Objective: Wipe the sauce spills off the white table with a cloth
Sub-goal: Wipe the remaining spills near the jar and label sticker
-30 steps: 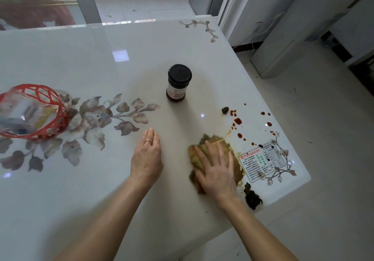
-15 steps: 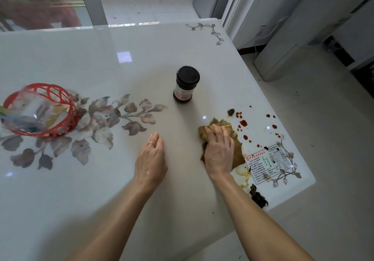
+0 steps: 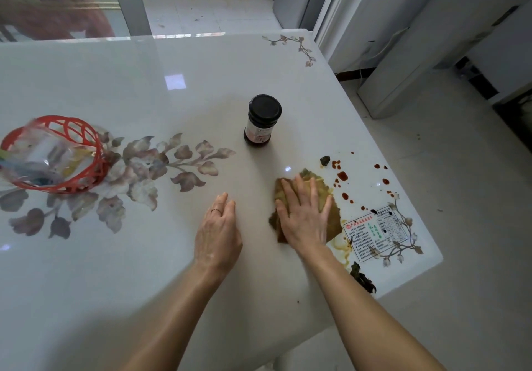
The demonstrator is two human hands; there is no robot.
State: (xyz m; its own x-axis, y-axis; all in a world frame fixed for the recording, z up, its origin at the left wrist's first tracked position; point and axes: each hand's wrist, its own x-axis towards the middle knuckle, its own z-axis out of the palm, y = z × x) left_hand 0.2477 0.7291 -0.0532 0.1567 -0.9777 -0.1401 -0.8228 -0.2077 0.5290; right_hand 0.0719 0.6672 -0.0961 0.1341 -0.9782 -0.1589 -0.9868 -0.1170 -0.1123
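My right hand (image 3: 305, 218) lies flat with spread fingers on a brownish, stained cloth (image 3: 332, 215), pressing it onto the white table (image 3: 201, 83) near the right corner. Red sauce drops (image 3: 342, 175) dot the table just beyond and to the right of the cloth. A yellowish smear (image 3: 341, 245) runs beside the cloth's near edge, and a dark clump (image 3: 363, 280) sits near the table's edge. My left hand (image 3: 217, 235) rests flat on the table to the left of the cloth, holding nothing.
A dark jar with a black lid (image 3: 262, 120) stands beyond the cloth. A red plastic basket (image 3: 72, 186) holding a clear bag sits at the far left. A printed label (image 3: 374, 235) lies at the right corner, close to the table edge. Tiled floor lies to the right.
My right hand has slid the cloth away from me, from the near edge toward the red drops, leaving a yellowish smear behind. My left hand has stayed in place.
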